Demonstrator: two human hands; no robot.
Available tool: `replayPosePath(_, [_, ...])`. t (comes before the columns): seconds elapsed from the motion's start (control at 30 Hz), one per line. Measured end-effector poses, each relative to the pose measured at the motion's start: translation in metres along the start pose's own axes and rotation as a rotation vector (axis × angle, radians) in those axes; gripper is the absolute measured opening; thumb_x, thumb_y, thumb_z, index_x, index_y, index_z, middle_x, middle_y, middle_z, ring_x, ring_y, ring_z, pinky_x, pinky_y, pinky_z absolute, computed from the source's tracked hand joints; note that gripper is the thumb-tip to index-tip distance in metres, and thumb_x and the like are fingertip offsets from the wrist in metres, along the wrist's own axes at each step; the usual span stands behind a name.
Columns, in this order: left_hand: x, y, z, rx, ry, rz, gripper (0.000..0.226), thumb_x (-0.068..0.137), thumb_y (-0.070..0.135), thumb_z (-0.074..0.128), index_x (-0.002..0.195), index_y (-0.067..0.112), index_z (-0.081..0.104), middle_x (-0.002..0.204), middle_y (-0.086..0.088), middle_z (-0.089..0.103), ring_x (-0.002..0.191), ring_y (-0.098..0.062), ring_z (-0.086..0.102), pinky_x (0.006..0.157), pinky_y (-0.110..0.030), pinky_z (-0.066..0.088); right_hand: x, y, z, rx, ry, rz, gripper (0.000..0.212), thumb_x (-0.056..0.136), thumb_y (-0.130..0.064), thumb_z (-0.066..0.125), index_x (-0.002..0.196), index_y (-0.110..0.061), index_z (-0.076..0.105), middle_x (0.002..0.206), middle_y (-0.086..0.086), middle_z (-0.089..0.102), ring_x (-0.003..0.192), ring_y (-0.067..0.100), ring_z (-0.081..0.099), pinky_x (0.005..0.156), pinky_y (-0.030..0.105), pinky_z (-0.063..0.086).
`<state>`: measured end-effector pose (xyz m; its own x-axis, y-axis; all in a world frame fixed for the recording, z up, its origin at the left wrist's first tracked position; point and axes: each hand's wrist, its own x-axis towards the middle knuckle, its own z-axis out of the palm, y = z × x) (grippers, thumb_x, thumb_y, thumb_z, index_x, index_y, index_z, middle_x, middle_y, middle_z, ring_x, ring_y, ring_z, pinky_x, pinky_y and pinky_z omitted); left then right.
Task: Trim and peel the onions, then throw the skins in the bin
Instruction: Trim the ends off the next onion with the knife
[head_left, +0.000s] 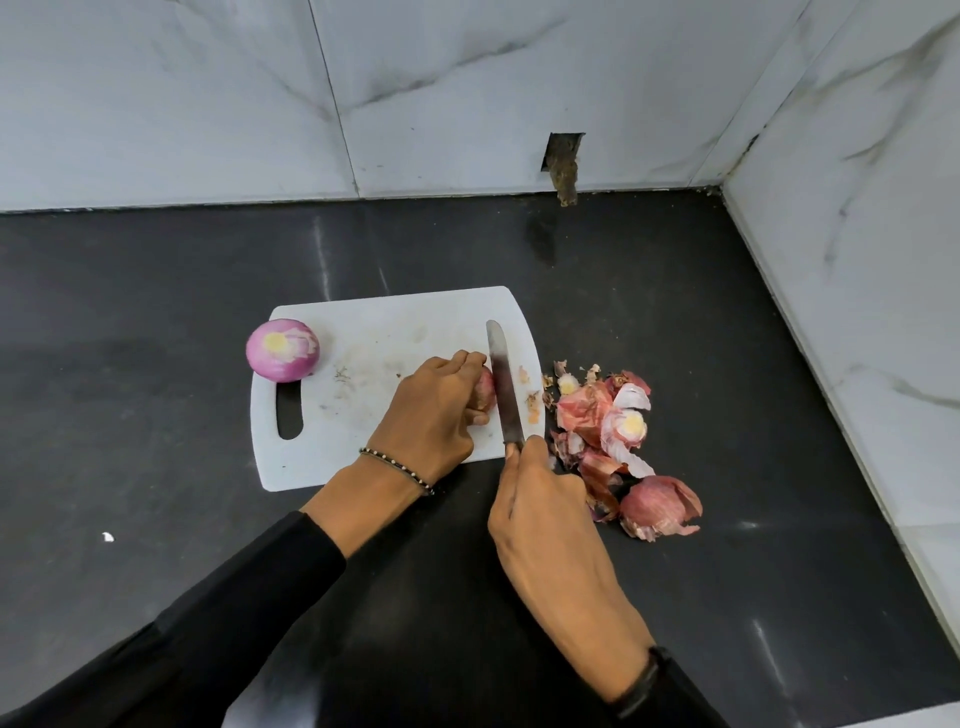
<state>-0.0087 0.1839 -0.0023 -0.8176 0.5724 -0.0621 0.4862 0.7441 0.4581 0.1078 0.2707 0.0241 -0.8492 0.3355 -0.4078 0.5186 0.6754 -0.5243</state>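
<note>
I see a white cutting board (384, 332) on a black tabletop (156, 291), a purple peeled onion (283, 349), reddish-pink skins (613, 441), grey-veined white marble walls (182, 93), black sleeves (234, 597).

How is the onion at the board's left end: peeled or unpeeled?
Peeled: the round purple onion shows smooth glossy flesh and a trimmed pale end.

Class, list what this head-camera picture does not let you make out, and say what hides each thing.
Head view: small red onion on the white plastic cutting board, mostly covered by the left hand and steel knife blade.
Knife handle: enclosed by the right hand.
Bin: outside the frame.
White speck on the black counter: too small to identify.
</note>
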Motion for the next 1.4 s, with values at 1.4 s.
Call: replayPosePath(1.4, [0.009,-0.016,-0.01,-0.042,-0.021,0.116,0.033,0.078,-0.003,0.059,0.11,0.007,0.06,0.088,-0.007,0.062,0.088,-0.027,0.053,0.069,-0.024,0.033,0.025,-0.013,0.001,0.084,-0.02,-0.026,0.015,0.107,-0.012,0.032,0.117,-0.005,0.042,0.108,0.025,0.062,0.099,0.04,0.059,0.07,0.032,0.031])
